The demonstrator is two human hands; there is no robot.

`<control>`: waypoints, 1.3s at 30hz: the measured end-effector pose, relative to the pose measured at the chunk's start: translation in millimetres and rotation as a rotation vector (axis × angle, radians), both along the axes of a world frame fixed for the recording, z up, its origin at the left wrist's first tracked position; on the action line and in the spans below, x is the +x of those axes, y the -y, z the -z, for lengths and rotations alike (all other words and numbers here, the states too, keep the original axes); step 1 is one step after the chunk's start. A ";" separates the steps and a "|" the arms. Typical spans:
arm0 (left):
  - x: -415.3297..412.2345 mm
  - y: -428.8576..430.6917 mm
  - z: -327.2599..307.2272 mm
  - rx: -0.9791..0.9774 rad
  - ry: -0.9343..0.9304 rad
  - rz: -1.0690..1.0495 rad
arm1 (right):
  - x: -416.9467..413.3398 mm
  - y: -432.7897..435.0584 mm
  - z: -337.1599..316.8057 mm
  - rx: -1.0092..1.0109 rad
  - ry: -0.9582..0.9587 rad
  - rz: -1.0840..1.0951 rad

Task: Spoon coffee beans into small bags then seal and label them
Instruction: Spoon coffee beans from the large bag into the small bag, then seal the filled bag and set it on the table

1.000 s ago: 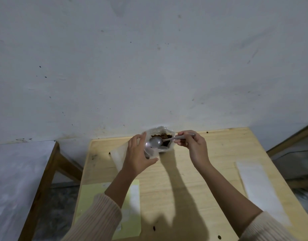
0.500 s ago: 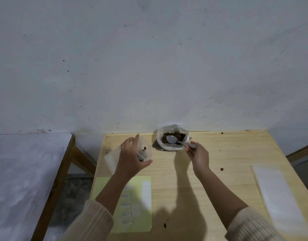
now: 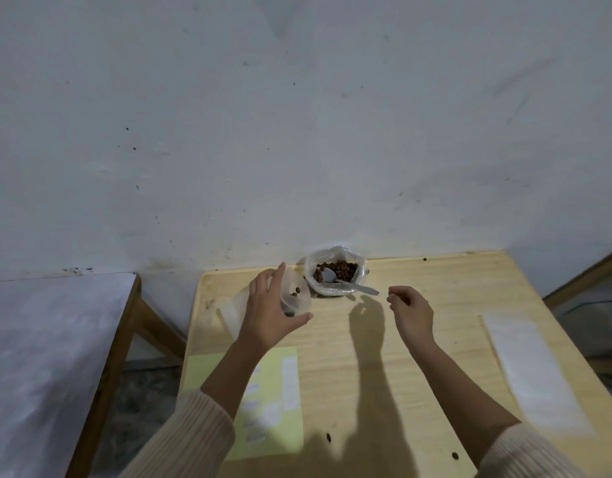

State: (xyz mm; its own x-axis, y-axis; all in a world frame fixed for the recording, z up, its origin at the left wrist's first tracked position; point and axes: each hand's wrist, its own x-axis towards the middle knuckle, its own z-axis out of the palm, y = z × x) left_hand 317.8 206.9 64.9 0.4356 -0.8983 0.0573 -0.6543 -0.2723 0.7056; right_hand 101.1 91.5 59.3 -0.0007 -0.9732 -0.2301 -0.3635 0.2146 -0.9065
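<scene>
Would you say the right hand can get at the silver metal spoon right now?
Probably yes: the right hand holds nothing, and the silver metal spoon points its handle toward it, nothing between.

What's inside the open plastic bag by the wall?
Coffee beans and the spoon, its handle poking over the rim. The bag wall hides how deep the beans go.

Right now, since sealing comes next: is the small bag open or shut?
Open. The small bag, held by the left hand, shows a gaping rim with beans inside.
</scene>
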 end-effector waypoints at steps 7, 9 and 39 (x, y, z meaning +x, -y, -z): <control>-31.7 13.4 -11.6 -0.059 -0.013 0.121 | 16.2 -30.4 -46.0 -0.180 0.049 -0.453; -35.6 16.3 -12.6 -0.067 -0.013 0.148 | 22.4 -37.0 -52.4 -0.211 -0.082 -0.589; -31.6 31.6 -71.5 -0.419 -0.707 -0.062 | 27.3 -16.7 -97.3 -0.387 -0.008 -0.319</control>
